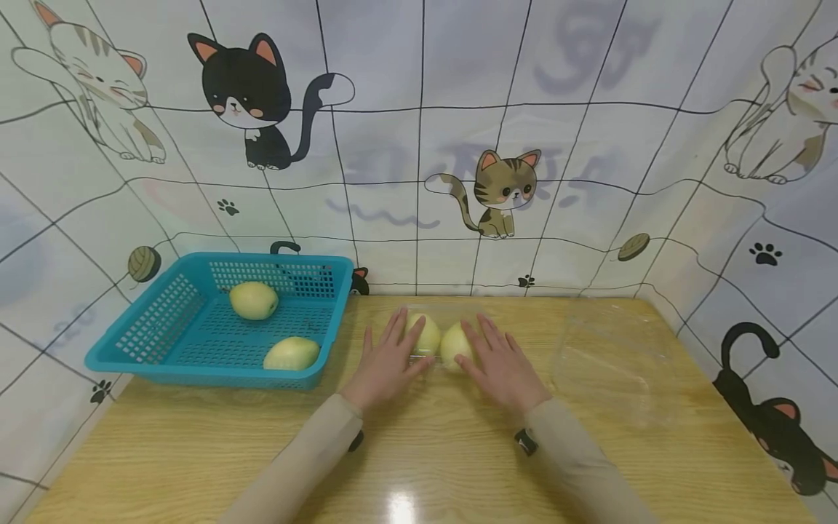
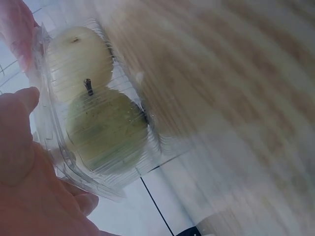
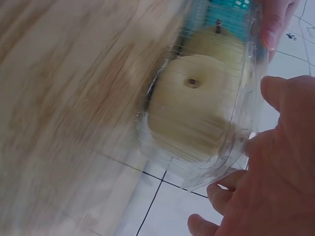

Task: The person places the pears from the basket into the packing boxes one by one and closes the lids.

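2 beige sleeves (image 1: 585, 466) lie nearest the head camera, slanting in from 7 and 5 o'clock. Past them, the left hand (image 1: 386, 367) and right hand (image 1: 503, 367) have their fingers spread, mostly straight, touching the rim of a clear plastic box (image 3: 189, 172), gripping nothing tightly. The box sits on the table (image 1: 419, 444) between them, at 2 o'clock from the left palm and 10 from the right; neither hand is clearly nearer. Its long axis runs from 9 to 3 o'clock, with 2 pale yellow fruits (image 1: 457, 348) side by side inside. Whether it is fastened, I cannot tell. A blue basket (image 1: 222, 375) stands towards 9 o'clock, a faint clear container (image 1: 612, 364) towards 3.
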`<state>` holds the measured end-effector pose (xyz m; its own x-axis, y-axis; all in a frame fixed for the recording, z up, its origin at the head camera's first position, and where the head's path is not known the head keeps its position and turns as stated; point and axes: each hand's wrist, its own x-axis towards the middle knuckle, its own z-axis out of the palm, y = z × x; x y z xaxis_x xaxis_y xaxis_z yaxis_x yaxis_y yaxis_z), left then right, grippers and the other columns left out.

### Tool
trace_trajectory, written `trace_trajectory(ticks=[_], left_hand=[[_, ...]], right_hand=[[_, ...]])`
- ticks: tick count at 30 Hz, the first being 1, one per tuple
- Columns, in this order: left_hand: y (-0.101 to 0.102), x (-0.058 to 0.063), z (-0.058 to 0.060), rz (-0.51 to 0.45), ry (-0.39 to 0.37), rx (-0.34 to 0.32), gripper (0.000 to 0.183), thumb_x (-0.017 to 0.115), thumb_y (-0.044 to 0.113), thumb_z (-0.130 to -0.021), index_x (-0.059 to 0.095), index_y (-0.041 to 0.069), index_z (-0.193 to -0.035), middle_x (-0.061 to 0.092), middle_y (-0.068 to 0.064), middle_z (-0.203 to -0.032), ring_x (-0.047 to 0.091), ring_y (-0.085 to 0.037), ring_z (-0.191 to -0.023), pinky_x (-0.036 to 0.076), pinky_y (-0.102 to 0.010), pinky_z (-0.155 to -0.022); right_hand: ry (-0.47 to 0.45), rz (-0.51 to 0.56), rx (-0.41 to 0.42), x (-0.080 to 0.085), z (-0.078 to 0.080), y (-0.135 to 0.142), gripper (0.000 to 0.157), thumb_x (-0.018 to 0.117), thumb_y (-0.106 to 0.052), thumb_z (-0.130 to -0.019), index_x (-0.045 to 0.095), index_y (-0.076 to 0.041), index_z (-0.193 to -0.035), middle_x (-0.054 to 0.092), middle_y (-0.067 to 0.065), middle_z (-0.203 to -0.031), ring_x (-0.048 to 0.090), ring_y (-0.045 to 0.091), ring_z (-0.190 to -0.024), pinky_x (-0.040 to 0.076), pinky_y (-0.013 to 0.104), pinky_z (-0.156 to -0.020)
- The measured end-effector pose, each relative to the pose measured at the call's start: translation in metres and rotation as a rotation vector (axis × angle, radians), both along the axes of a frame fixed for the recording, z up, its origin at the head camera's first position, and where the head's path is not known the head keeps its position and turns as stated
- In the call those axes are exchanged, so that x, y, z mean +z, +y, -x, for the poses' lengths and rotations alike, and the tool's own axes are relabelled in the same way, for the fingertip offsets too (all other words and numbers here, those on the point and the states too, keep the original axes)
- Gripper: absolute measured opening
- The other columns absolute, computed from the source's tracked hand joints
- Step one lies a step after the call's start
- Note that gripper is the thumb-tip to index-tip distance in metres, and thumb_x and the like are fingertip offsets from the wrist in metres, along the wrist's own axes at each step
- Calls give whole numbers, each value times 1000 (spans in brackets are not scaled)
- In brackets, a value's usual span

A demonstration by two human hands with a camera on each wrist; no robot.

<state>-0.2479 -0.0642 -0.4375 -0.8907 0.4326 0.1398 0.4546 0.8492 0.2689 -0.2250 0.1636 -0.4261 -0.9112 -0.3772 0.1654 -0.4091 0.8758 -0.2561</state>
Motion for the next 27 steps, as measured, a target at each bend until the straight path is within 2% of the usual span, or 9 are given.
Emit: trace_trajectory(ticks=[3,8,14,20,27], left_hand=[[1,0,4,-1,-1,4,70,44,54,-98,24,17,-155,9,-17,-159,7,-30,-145,7,-69,-106],[2,0,11,-10,-36,17,72,43,55,-98,20,19,-156,4,-15,-159,2,-28,-146,0,-66,-108],[2,1,22,-20,-81,22,73,43,56,-98,16,21,-156,-3,-11,-160,-4,-25,-146,-3,-65,-108],[4,4,35,17,-113,25,73,40,56,-98,12,22,-157,-6,-11,-160,-6,-24,-145,-1,-66,-108],[7,6,53,54,-110,21,72,40,55,-99,14,20,-157,0,-16,-160,-2,-27,-146,2,-67,-107]], right_hand=[[-7,-7,2,-2,6,1,66,38,-47,-102,25,-7,-153,13,20,-157,16,36,-143,15,57,-112],[-18,-14,5,-3,15,2,67,37,-48,-102,24,-6,-153,11,19,-157,15,36,-143,13,55,-112],[-13,-45,1,0,25,0,66,36,-47,-103,24,-6,-153,11,20,-157,15,35,-143,12,55,-112],[-20,-43,-11,1,34,0,66,36,-46,-103,24,-5,-153,9,20,-157,14,36,-143,13,56,-112],[1,-33,-25,-3,50,1,66,36,-48,-102,23,-7,-153,9,19,-158,13,34,-144,14,56,-112]])
